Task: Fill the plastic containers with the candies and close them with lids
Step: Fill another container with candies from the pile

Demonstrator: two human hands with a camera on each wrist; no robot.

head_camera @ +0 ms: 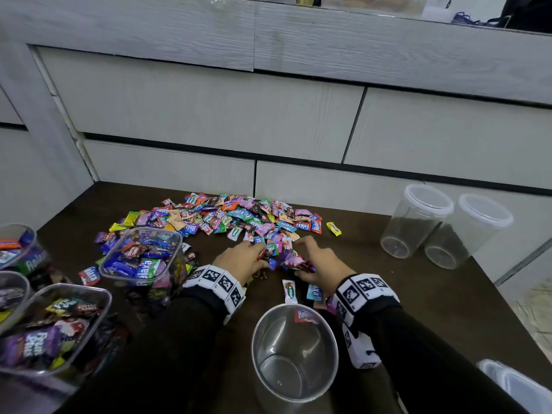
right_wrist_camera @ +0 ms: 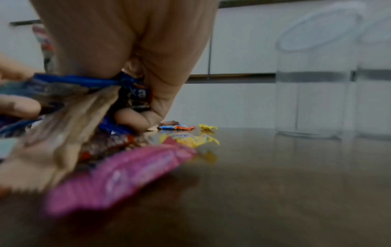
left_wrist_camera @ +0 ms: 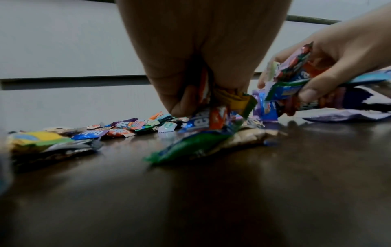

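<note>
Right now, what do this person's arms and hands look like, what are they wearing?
Both hands, left hand and right hand, are bare, no gloves. Each arm has a long black sleeve. Each wrist carries a white band printed with square black-and-white marker patterns.

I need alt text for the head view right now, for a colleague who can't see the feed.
Both hands, left hand and right hand, gather wrapped candies from a pile on a dark table, just beyond an open round container that looks nearly empty. Candy-filled containers sit at left; two lidded empty containers stand at right.
</note>
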